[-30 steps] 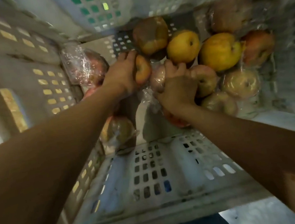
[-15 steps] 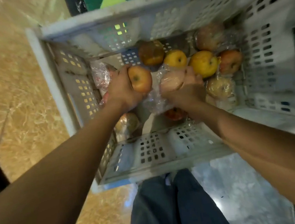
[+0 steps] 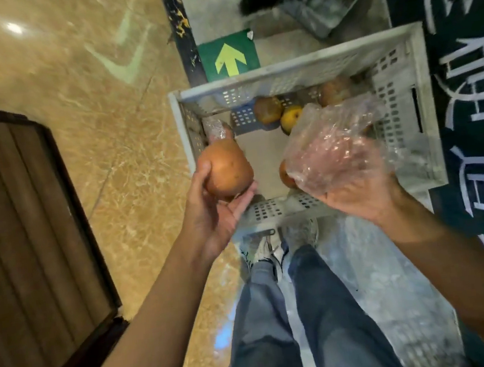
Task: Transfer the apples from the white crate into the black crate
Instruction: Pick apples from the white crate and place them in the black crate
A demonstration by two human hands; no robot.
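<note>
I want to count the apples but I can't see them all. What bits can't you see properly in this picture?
Head view only:
- The apple in the right hand: its crinkly plastic bag blurs it.
- Apples in the white crate: the bag and the bare apple in the left hand cover some, so no full count.
- The black crate: not in the picture.
- The wrapped fruit in the crate's left corner: foggy plastic and the bare apple hide it.

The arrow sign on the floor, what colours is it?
The arrow sign is a yellow arrow on green, seen in the head view.
</note>
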